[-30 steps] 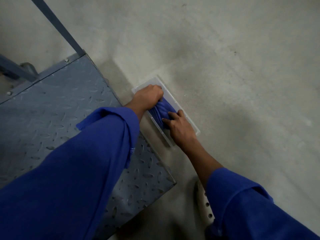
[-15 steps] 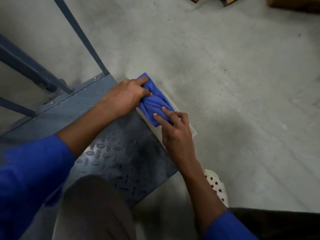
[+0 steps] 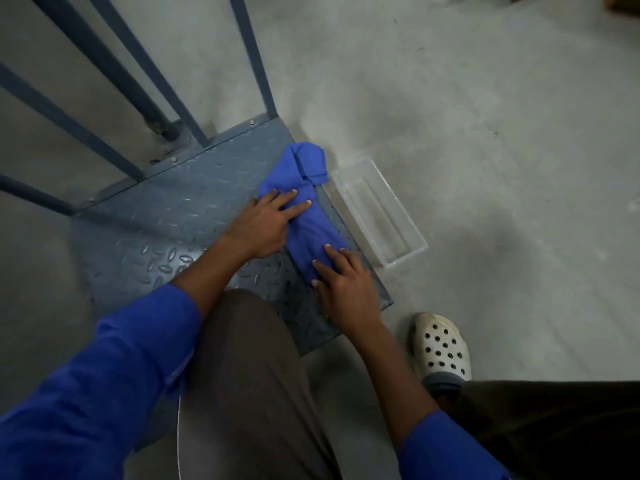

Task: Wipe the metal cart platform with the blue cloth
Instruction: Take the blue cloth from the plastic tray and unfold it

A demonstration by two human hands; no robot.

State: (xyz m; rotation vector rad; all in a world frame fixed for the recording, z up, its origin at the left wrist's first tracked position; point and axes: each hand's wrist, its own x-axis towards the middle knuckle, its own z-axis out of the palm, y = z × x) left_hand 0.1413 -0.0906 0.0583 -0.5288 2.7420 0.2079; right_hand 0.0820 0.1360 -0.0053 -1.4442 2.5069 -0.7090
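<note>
The blue cloth lies twisted into a long roll along the right edge of the metal cart platform, a grey diamond-plate deck. My left hand rests flat on the cloth's middle with its fingers spread. At the cloth's near end, my right hand presses down with its fingertips. Neither hand is closed around the cloth. The cloth's far end is folded over near the platform's far right corner.
A clear plastic tray sits on the concrete floor just right of the platform. Blue-grey handle bars rise from the platform's far edge. My knee in brown trousers covers the near part. A white perforated clog stands at the right.
Both hands have lifted the cloth out of the clear tray and laid it on the platform. My view has pulled back and my fingers have flattened on the cloth.
</note>
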